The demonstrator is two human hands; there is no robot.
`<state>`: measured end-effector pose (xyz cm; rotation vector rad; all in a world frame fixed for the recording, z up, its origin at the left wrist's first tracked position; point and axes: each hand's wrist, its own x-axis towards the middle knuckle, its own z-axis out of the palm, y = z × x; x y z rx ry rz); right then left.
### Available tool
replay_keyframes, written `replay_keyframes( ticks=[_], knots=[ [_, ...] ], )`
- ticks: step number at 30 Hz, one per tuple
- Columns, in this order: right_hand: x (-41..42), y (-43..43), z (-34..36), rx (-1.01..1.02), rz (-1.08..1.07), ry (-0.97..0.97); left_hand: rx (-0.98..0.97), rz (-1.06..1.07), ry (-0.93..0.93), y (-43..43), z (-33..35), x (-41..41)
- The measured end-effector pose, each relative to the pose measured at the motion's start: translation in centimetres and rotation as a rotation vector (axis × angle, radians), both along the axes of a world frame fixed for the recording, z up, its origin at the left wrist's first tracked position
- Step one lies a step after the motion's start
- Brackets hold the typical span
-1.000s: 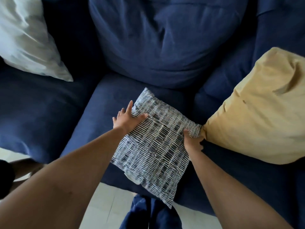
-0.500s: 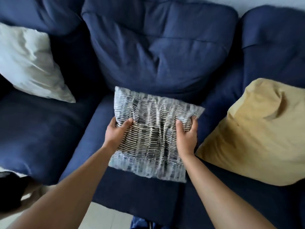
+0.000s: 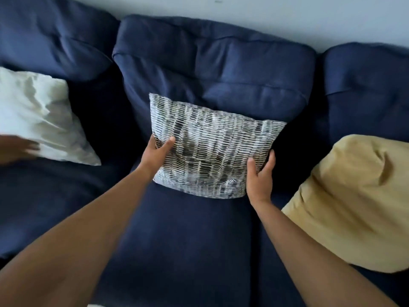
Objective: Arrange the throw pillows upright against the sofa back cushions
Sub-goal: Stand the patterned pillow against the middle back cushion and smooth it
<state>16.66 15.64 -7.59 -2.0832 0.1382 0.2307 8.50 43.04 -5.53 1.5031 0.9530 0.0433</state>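
Pillows sit along the dark blue sofa [image 3: 181, 240], three of them, one to each seat. The patterned pillow [image 3: 212, 149], woven in grey, white and dark dashes, is the one I have hold of. It stands on the middle seat cushion with its top edge leaning back onto the middle back cushion [image 3: 210, 69], tilted rather than fully upright.

My left hand [image 3: 157, 156] is clamped on the pillow's left edge, thumb across the front face and fingers tucked behind. My right hand [image 3: 260, 176] grips the lower right edge the same way, thumb on the front and fingers wrapped around the side. The two hands are well apart, one on each side of the pillow.

Toward the sofa's left end a white pillow [image 3: 37, 116] leans against the left back cushion. A blurred hand-like shape at the left border of the view touches its lower edge; I cannot tell more about it. Toward the right end a mustard yellow pillow [image 3: 354, 200] rests on the right seat, close beside my right forearm. A pale wall [image 3: 287, 16] runs behind the sofa back.
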Motion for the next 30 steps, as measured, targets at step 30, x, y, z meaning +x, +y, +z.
replay_keyframes(
  ticks=[30],
  knots=[
    [7.2,4.1,5.3,0.235,-0.345,-0.303,0.028,0.508,-0.509,4.2,4.0,7.5]
  ],
)
